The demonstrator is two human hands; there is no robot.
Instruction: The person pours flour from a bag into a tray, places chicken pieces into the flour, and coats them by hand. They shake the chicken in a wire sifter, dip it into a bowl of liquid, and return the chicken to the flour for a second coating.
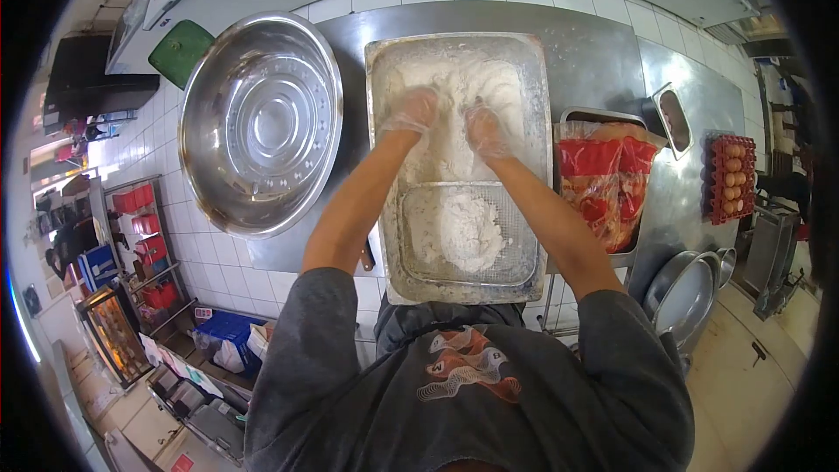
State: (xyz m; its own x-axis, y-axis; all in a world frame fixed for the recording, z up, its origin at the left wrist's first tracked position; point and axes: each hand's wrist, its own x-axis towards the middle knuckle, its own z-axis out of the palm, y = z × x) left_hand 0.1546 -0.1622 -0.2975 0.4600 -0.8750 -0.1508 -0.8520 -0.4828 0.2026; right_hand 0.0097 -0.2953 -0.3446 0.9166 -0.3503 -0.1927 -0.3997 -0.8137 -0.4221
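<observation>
The rectangular wire-mesh basket (pixel 519 225) lies crosswise, bodyward of both, right hand (pixel 485 129) nearer than left hand (pixel 414 111); white flour (pixel 454 147) obscures their grip, open or closed I can't tell.

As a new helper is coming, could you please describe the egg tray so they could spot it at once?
Follow the steel counter rightward, past the flour pan. Near the counter's right end, beyond the small steel container, sits the red egg tray. Rows of brown eggs set it apart from the plain container and the red plastic bag.
</observation>
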